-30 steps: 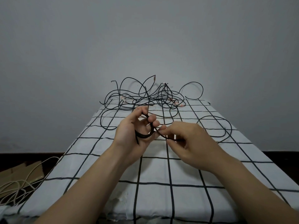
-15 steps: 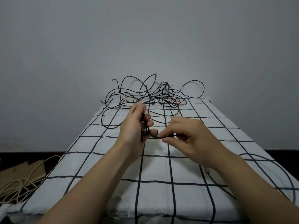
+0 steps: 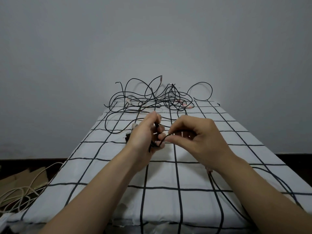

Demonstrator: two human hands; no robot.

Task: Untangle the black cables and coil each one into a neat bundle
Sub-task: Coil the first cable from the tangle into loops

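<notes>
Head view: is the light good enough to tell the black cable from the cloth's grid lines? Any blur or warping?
Head view: dim, even light, no glare. Head view: the cable between left hand and right hand is slightly soft yet traceable. Head view: wide-angle warp stretches the checked cloth toward the bottom edge.

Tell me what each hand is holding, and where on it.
The left hand grips a small coil of black cable around its fingers; the right hand pinches the cable's free strand beside that coil.

No text, label or number can be read anywhere
</notes>
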